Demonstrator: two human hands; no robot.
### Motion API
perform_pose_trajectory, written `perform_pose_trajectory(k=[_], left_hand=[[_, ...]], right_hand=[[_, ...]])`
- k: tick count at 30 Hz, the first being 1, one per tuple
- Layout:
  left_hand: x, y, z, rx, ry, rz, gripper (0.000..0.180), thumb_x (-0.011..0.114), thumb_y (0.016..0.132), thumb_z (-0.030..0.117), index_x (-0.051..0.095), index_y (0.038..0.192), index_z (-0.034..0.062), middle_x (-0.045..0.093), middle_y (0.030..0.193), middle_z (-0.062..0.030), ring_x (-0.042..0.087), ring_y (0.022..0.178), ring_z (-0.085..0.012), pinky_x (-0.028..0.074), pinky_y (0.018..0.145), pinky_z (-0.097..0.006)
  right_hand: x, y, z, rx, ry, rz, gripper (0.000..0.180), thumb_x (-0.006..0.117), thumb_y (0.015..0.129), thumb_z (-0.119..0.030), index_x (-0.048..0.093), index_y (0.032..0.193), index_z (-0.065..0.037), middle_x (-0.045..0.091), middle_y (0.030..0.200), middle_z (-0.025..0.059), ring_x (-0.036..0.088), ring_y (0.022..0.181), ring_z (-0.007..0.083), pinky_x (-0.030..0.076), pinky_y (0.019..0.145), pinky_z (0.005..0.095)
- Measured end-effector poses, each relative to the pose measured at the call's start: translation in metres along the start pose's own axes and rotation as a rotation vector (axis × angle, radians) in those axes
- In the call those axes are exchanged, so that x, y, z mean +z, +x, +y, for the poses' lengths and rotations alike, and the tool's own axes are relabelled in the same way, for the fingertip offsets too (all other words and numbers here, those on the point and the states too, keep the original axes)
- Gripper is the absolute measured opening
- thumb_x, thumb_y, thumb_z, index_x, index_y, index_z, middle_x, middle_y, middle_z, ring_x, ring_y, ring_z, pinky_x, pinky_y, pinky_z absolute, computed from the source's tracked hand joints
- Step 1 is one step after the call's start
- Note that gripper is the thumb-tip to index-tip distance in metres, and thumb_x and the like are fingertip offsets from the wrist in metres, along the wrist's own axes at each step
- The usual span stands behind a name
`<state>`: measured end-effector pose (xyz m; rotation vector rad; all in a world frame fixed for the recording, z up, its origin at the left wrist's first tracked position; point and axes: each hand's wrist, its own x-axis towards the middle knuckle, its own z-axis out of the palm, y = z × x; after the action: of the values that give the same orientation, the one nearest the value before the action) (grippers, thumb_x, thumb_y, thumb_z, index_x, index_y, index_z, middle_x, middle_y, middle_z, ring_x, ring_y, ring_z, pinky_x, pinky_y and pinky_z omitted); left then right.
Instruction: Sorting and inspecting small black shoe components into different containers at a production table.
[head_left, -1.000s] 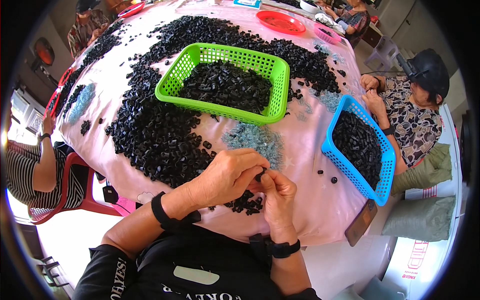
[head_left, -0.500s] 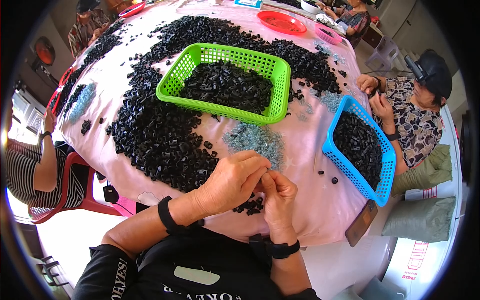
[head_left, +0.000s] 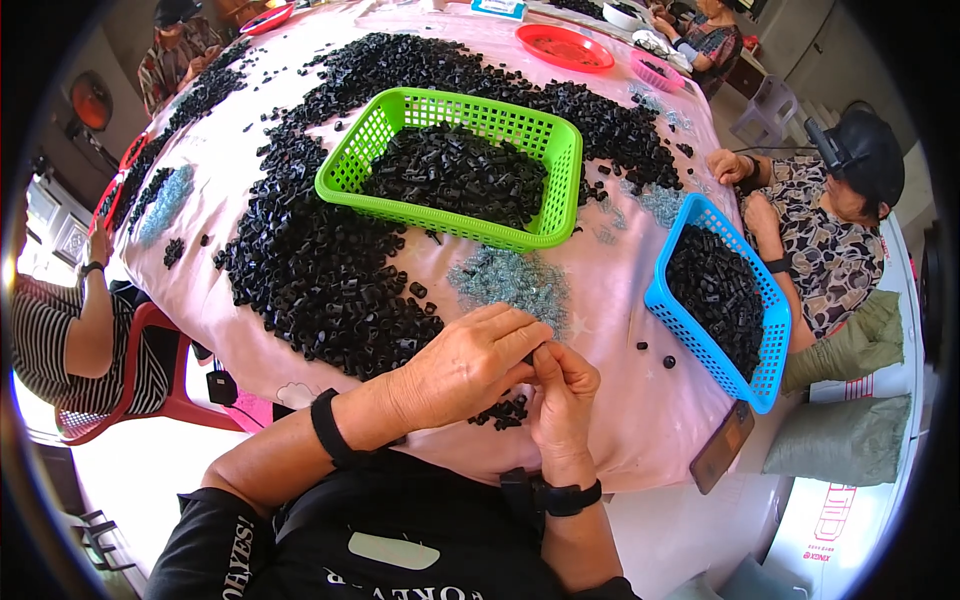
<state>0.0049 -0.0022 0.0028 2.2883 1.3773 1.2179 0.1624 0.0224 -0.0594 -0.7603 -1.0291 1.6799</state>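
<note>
Left fingers: mine (head_left: 512, 338) are drawn in to a pinch, tips meeting the other hand's.
Right fingers: mine (head_left: 572, 372) are bent close, thumb up against the left tips.
Black piece: a small dark part (head_left: 530, 358) sits between my two sets of tips, mostly hidden; which hand grips it I cannot tell.
Pale heap: bluish, see-through bits (head_left: 508, 282) just beyond my fingers, its near edge covered by my left hand.
Black heap: loose parts (head_left: 320, 285) spread left of and beyond my fingers.
Small black cluster: parts (head_left: 503, 411) nearer me than my fingers, partly screened by my left hand.
Green basket: filled with black parts (head_left: 545, 238), beyond the pale heap, blocking the way to the far black parts.
Blue basket: filled too (head_left: 662, 293), right of my fingers, between me and a co-worker (head_left: 815, 210).
Tabletop: pink cloth (head_left: 620, 420) under everything, with a phone (head_left: 722, 447) at its edge, right of and nearer than my fingers.
</note>
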Motion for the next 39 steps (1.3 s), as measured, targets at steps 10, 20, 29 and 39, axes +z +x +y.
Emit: perform_pose_trajectory(k=[10, 20, 29, 39], left_hand=[[-0.005, 0.002, 0.003, -0.052, -0.059, -0.025, 0.039, 0.076, 0.077, 0.002, 0.063, 0.114, -0.0038, 0.066, 0.099, -0.0171, 0.066, 0.086, -0.0368, 0.056, 0.077, -0.042], [-0.008, 0.001, 0.003, -0.272, -0.149, 0.014, 0.015, 0.061, 0.089, -0.002, 0.067, 0.102, -0.0042, 0.066, 0.095, -0.0173, 0.068, 0.082, -0.0338, 0.056, 0.073, -0.039], [-0.015, 0.01, 0.003, -0.284, -0.044, 0.155, 0.013, 0.061, 0.09, -0.001, 0.068, 0.101, -0.003, 0.067, 0.094, -0.0173, 0.069, 0.082, -0.0346, 0.056, 0.071, -0.038], [-0.004, 0.002, -0.002, -0.223, -0.077, 0.079, 0.012, 0.062, 0.089, 0.0, 0.068, 0.098, -0.0044, 0.067, 0.091, -0.0175, 0.067, 0.08, -0.035, 0.055, 0.071, -0.04]], right_hand=[[0.005, 0.001, -0.002, 0.024, 0.027, 0.016, 0.019, 0.067, 0.098, -0.016, 0.072, 0.098, 0.003, 0.07, 0.081, 0.0028, 0.063, 0.07, 0.0072, 0.053, 0.066, 0.0222], [0.004, 0.0, -0.002, 0.012, -0.031, -0.052, 0.021, 0.066, 0.098, -0.012, 0.068, 0.112, 0.005, 0.073, 0.091, 0.0093, 0.073, 0.083, 0.0183, 0.059, 0.075, 0.0272], [0.005, 0.0, -0.004, 0.034, -0.046, -0.067, 0.022, 0.065, 0.099, -0.011, 0.067, 0.114, 0.004, 0.074, 0.096, 0.0115, 0.073, 0.085, 0.0209, 0.058, 0.076, 0.0278], [0.005, 0.0, -0.006, 0.021, -0.019, -0.074, 0.021, 0.065, 0.099, -0.012, 0.067, 0.112, 0.004, 0.074, 0.093, 0.0117, 0.074, 0.084, 0.0193, 0.058, 0.072, 0.0255]])
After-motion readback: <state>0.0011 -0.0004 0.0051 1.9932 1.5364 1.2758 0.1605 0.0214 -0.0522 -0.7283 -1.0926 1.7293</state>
